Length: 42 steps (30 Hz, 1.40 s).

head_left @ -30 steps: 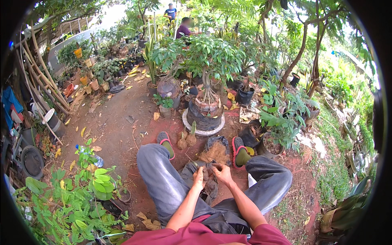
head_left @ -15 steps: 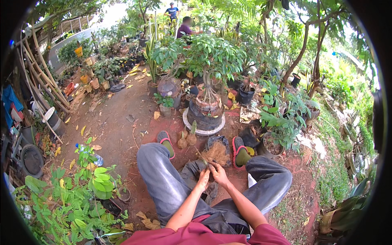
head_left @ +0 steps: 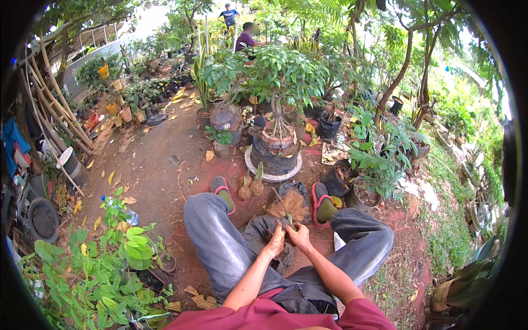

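Note:
Between my bent knees my two hands meet at the base of a small green plant cutting [head_left: 289, 218] with a thin stem. My left hand [head_left: 276, 242] is closed against it from the left. From the right, my right hand [head_left: 298, 235] grips it with fingers and thumb pressed together. What lies inside the hands is mostly hidden. Just beyond them sits a loose heap of brown coconut fibre [head_left: 291, 205], against a black plastic bag [head_left: 295, 190]. Dark cloth or plastic sheet [head_left: 258, 230] lies under the hands.
Two fibre-wrapped balls [head_left: 256, 187], one with a green shoot, stand by my left clog [head_left: 221, 186]. Ahead is a potted bonsai-like tree [head_left: 275, 148] on a round pale base. Leafy plants [head_left: 132, 247] crowd the left; a pot [head_left: 364, 193] stands right. Two people [head_left: 246, 41] are far off.
The cutting has swung from leaning left to pointing more forward, its thin stem now lying over the fibre heap. My hands have shifted slightly around its base.

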Motion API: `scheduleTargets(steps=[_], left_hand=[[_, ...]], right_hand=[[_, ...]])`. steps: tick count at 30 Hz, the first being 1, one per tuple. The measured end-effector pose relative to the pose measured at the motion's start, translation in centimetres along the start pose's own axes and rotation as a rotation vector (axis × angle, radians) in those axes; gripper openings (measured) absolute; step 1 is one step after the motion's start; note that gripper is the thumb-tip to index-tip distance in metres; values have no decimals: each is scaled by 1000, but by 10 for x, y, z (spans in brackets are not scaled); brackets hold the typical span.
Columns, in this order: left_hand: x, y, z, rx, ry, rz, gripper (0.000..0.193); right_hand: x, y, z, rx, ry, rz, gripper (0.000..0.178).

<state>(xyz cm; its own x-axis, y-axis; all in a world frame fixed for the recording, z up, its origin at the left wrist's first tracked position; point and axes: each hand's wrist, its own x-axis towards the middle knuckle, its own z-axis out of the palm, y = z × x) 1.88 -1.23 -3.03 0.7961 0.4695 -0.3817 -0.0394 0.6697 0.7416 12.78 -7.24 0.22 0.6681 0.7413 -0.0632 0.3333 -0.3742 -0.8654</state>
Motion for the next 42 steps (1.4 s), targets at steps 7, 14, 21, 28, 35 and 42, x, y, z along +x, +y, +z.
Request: scheduleTargets(steps=[7, 14, 21, 28, 35, 42], left_hand=[[-9, 11, 9, -23, 97, 24, 112], [-21, 21, 16, 45, 87, 75, 112], [-17, 18, 16, -8, 66, 43, 107], [-15, 17, 10, -104, 171, 5, 100], [-10, 18, -6, -294, 147, -82, 96], [-16, 23, 4, -394, 516, 58, 50]], right_hand=[[12, -7, -16, 769, -123, 392, 32], [24, -10, -39, 958, 24, 507, 17], [25, 11, -26, 618, -27, 344, 21], [18, 11, -7, 466, -190, 95, 35], [8, -10, -17, 531, -266, -17, 39], [11, -13, -26, 699, -235, 93, 37]])
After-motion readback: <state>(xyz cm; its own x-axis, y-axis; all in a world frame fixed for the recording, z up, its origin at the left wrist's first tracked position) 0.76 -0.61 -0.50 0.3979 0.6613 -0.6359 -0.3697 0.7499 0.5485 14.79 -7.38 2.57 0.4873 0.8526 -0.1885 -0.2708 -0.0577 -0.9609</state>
